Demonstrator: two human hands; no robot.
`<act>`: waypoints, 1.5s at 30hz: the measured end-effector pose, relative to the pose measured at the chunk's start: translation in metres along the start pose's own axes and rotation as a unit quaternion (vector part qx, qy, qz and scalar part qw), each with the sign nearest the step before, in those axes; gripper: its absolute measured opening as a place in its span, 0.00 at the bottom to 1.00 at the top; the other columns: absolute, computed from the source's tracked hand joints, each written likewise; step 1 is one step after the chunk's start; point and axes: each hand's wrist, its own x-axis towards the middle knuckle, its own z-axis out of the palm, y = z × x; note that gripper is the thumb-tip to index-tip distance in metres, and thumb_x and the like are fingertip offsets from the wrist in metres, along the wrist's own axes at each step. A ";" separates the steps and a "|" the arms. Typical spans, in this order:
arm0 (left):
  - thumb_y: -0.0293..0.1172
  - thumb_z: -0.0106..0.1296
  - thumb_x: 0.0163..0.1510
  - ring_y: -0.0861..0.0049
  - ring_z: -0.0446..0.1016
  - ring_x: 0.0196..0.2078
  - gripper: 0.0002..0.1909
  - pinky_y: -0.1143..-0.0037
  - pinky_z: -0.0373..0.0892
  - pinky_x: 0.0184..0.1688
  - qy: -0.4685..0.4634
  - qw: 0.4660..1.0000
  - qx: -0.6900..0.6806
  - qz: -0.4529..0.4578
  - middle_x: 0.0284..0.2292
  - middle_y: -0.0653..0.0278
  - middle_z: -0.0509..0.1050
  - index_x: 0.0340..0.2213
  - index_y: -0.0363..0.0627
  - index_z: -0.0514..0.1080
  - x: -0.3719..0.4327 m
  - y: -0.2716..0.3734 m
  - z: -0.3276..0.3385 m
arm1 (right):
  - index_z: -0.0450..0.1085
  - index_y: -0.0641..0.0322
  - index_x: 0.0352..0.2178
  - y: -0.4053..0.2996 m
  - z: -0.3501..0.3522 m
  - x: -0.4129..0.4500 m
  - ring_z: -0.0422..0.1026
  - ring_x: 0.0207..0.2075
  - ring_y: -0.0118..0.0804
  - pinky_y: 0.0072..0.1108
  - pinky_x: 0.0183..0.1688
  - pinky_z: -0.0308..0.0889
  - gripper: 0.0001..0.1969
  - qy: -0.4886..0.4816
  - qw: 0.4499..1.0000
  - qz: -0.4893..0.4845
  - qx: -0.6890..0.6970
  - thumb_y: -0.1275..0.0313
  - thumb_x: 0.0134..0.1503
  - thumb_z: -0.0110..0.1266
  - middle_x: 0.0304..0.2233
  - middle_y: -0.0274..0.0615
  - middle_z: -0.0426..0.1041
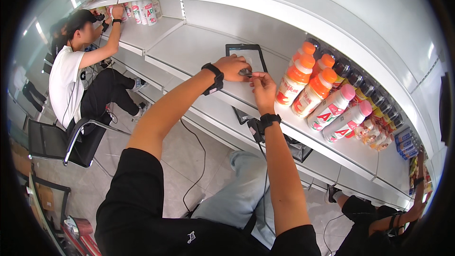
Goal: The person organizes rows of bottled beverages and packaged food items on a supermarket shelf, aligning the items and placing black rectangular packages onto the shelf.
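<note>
My left hand [233, 68] is over a white metal shelf [199, 48], its fingers curled on a small dark item [245, 72] too small to name. My right hand [263, 87] pinches the near side of the same item between thumb and fingers. Behind my left hand a black-framed clear pouch or panel [263, 58] lies on the shelf, partly hidden by that hand. To the right of my right hand stand several orange-capped drink bottles [292, 83] and pink-capped white bottles [328, 108].
Dark-capped bottles [355, 78], small bagged bottles [376, 135] and blue packs [406, 144] line the shelf at right. A person [67, 67] sits at left by more white bottles [148, 12]; another person's arm [394, 220] shows at lower right. Black-framed items [300, 149] lie on a lower shelf.
</note>
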 end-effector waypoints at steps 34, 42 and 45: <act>0.34 0.51 0.53 0.80 0.72 0.28 0.12 0.81 0.68 0.31 -0.108 0.831 -0.544 -0.044 0.32 0.63 0.75 0.36 0.39 0.71 -0.122 0.079 0.132 | 0.68 0.62 0.40 0.009 -0.106 -0.130 0.68 0.30 0.22 0.14 0.33 0.63 0.11 -0.179 0.968 0.175 0.020 0.70 0.58 0.46 0.32 0.33 0.73; 0.35 0.59 0.39 0.53 0.61 0.52 0.35 0.61 0.63 0.50 0.171 0.944 -0.170 -0.228 0.51 0.50 0.59 0.50 0.42 0.60 -0.037 0.082 0.295 | 0.69 0.57 0.41 0.082 -0.170 -0.180 0.69 0.32 0.23 0.16 0.36 0.62 0.11 -0.065 0.942 0.324 0.055 0.67 0.58 0.46 0.34 0.31 0.73; 0.33 0.56 0.42 0.56 0.63 0.50 0.29 0.60 0.65 0.46 0.074 0.974 -0.044 -0.212 0.47 0.54 0.63 0.47 0.43 0.62 -0.012 0.082 0.313 | 0.69 0.58 0.40 0.081 -0.196 -0.193 0.69 0.32 0.24 0.16 0.36 0.62 0.11 -0.030 0.938 0.336 0.077 0.67 0.58 0.47 0.34 0.32 0.73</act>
